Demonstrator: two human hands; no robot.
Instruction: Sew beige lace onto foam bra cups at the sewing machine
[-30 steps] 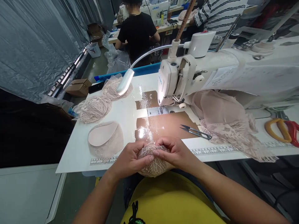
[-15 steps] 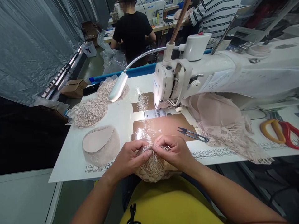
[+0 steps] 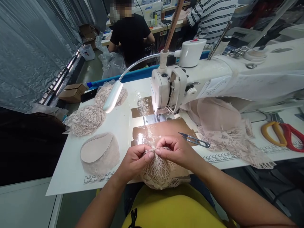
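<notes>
At the table's front edge I hold a beige lace bra cup (image 3: pixel 158 172) by its upper edge. My left hand (image 3: pixel 136 161) pinches that edge between thumb and fingers. Right beside it, my right hand (image 3: pixel 177 150) pinches the same edge, the fingertips nearly meeting. The cup's lace hangs below my hands, over my lap. Just beyond my right hand lie thread snips (image 3: pixel 194 140). The sewing machine (image 3: pixel 166 90) stands ahead, its needle area lit above a brown taped sheet (image 3: pixel 163 128).
Left on the table (image 3: pixel 61 171) lie a smooth beige cup (image 3: pixel 98 150) and lace cups (image 3: pixel 86 120). A lamp (image 3: pixel 113 97) arches over them. To the right are lace pieces (image 3: pixel 220 122) and scissors (image 3: pixel 282 133). Two people work behind the machine.
The view has shifted slightly, so the table and machine sit a little further left. Both hands keep their pinch on the lace cup, and more of its lace shows at the lower right.
</notes>
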